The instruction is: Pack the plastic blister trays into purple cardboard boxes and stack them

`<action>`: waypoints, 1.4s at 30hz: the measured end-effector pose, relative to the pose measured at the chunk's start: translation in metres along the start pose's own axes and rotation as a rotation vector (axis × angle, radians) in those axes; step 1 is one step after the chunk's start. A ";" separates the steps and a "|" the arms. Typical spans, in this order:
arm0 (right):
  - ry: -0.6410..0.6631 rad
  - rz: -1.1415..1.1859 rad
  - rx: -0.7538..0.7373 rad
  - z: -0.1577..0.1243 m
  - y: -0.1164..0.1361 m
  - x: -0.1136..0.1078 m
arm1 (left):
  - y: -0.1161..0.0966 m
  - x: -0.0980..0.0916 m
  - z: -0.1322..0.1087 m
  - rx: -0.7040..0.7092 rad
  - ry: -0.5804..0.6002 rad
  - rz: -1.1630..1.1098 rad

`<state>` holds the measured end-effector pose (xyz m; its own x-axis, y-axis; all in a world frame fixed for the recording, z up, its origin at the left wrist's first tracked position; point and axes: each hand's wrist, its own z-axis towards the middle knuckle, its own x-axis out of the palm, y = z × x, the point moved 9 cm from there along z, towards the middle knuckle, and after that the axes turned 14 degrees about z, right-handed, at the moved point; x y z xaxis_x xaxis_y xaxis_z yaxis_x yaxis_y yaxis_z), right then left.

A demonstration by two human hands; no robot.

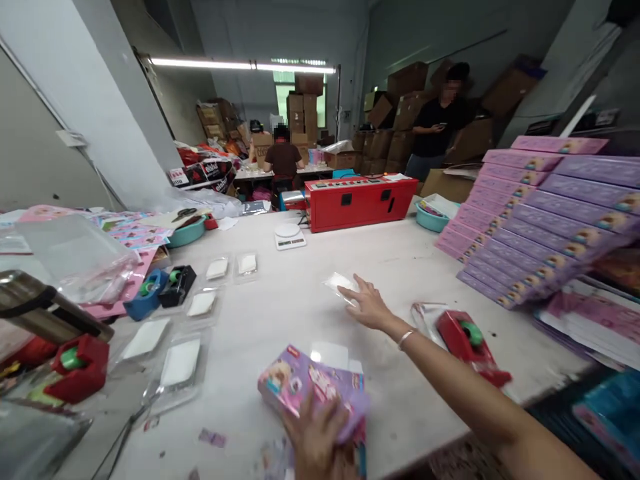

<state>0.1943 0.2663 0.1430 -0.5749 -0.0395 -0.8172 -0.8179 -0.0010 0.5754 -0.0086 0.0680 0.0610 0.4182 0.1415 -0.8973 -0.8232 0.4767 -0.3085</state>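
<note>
At the front of the white table, my left hand (317, 427) rests with fingers spread on a purple and pink printed box (290, 379). It is slightly blurred. Further forward and to the right, my right hand (367, 305) reaches out with its fingers apart, the fingertips touching a small clear packet with white contents (340, 283). A bracelet is on that wrist. White paper pieces and another printed item show behind and under the box.
Clear packets (181, 362) lie left, near tape dispensers (83, 367) and a steel flask (37, 303). A red dispenser (467, 337) and stacked boxes (545, 227) stand right. Behind are a scale (289, 237), a red machine (360, 205) and people further back.
</note>
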 end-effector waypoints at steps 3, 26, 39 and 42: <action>-0.015 0.040 -0.114 -0.090 -0.027 -0.032 | 0.029 -0.027 0.017 -0.291 -0.140 -0.192; 0.167 0.130 -0.370 -0.233 0.020 0.059 | 0.006 -0.014 0.016 -0.110 0.038 -0.277; -0.061 0.463 -0.330 -0.211 -0.017 0.103 | -0.008 0.041 -0.004 -0.190 0.074 -0.221; -0.299 0.691 -0.199 -0.209 -0.033 0.110 | -0.010 0.041 -0.003 -0.207 0.068 -0.237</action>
<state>0.1625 0.0529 0.0407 -0.9577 0.1747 -0.2288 -0.2685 -0.2549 0.9289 0.0153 0.0663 0.0258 0.5866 -0.0141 -0.8097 -0.7695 0.3021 -0.5627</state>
